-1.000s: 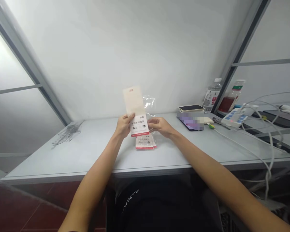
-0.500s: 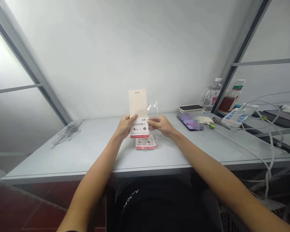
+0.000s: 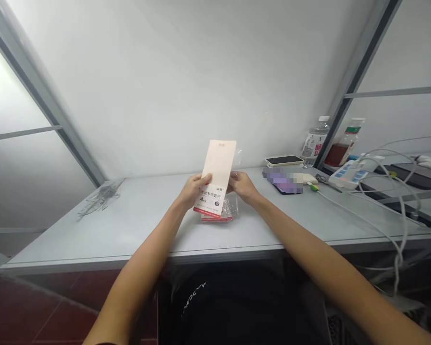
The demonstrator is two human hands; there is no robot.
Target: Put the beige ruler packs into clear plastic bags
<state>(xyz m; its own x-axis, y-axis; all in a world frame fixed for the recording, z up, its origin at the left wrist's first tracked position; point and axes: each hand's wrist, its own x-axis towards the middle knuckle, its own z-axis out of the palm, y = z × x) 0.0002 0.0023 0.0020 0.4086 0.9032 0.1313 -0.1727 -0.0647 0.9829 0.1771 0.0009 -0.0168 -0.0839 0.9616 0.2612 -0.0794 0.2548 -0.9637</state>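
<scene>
Ruler-set card (image 3: pixel 215 177) has tilted rightward; the hands sit close together, left hand (image 3: pixel 193 189) clamped on it, right hand (image 3: pixel 241 187) pinching the clear plastic sleeve (image 3: pixel 234 207) behind, above a second packet (image 3: pixel 215 218).

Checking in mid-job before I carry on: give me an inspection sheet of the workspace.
Surface: pale grey tabletop.
Job's things: printed ruler-set card held up, tilted; clear plastic sleeve behind it; second ruler-set card lying below.
Clutter: crumpled clear wrap, phone, blurred device, water bottle, bottle of red liquid.
Hands: left hand grips the card; right hand pinches the sleeve.
Cables: white cables looping around a power strip.
Surroundings: white wall, grey metal frame, dark red floor.
</scene>
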